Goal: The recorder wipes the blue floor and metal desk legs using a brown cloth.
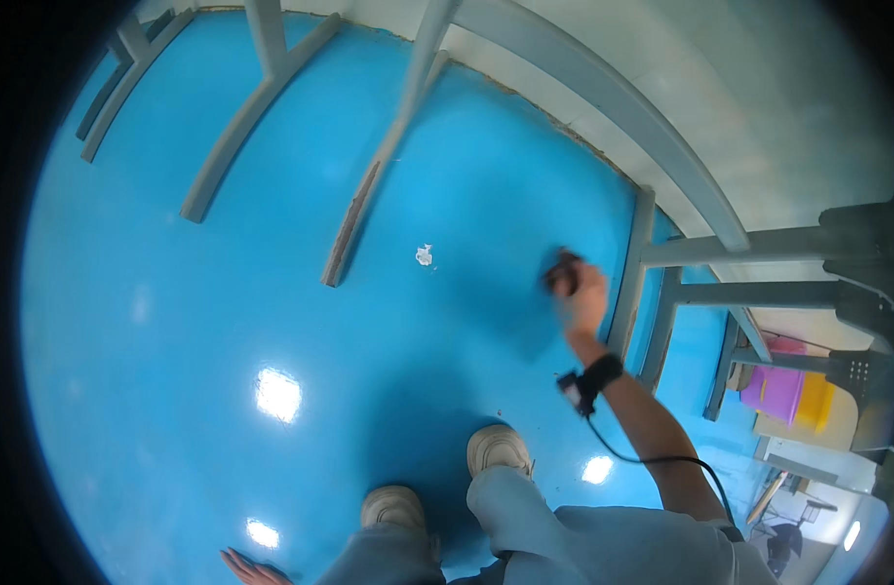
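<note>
My right hand grips a small dark brown object, too blurred to name, low over the glossy blue floor. A black strap with a small device and a cable circles my right wrist. To the left of that hand, a crumpled white scrap lies on the floor with tiny bits around it. My left hand shows only in part at the bottom edge, fingers stretched out, with nothing seen in it. Whether it touches the floor I cannot tell.
Grey metal bench legs stand along the pale wall, one foot scraped brown on top. More grey frame legs and dark seats rise at right. Beyond are purple and yellow plastic containers. My beige shoes are below.
</note>
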A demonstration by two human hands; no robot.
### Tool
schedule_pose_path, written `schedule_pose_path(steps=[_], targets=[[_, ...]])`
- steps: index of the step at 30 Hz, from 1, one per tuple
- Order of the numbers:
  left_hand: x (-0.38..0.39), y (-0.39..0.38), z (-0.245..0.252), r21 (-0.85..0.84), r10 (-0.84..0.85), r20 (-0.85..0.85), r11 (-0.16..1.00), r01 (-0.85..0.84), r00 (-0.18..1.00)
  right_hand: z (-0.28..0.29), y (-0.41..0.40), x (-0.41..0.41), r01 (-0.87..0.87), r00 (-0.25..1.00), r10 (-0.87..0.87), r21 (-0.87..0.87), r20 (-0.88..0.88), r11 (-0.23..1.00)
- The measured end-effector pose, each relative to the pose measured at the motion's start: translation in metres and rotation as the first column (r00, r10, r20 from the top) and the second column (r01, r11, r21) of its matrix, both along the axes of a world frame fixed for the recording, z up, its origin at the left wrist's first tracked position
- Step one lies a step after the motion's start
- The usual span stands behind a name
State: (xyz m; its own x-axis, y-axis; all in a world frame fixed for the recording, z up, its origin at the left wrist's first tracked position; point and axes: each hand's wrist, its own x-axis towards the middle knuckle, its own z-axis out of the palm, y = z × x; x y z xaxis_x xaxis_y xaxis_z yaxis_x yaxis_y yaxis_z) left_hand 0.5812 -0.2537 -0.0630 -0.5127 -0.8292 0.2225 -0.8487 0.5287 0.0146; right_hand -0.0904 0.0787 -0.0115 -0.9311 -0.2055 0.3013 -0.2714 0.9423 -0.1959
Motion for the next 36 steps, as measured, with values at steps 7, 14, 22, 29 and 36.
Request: schedule_pose_path(steps=[7,14,22,29,36], targets=[[0.006,0.001,-0.007,-0.003,0.026,0.015,1.0,-0.026,1.0,0.031,-0.031,0.093,-0.549,0.742,0.576,-0.182,0.344,0.816],[-0.006,0.004,0.006,0.087,-0.008,0.056,0.996,0.003,0.998,0.038,0.06,-0.054,-0.117,0.985,0.136,0.172,-0.103,0.978],[0.011,-0.003,0.009,0.192,-0.024,-0.154,0.98,0.054,0.988,0.032,-0.018,0.094,-0.448,0.826,0.468,-0.137,0.316,0.883],[-0.019,0.01,0.015,0.086,0.068,0.031,0.994,-0.07,0.997,0.06,0.025,-0.015,-0.168,0.986,0.168,0.011,-0.004,0.986],[-0.005,0.003,0.009,0.083,0.025,0.01,0.996,-0.026,1.0,0.0,-0.015,0.048,-0.384,0.918,0.39,-0.09,0.073,0.919]])
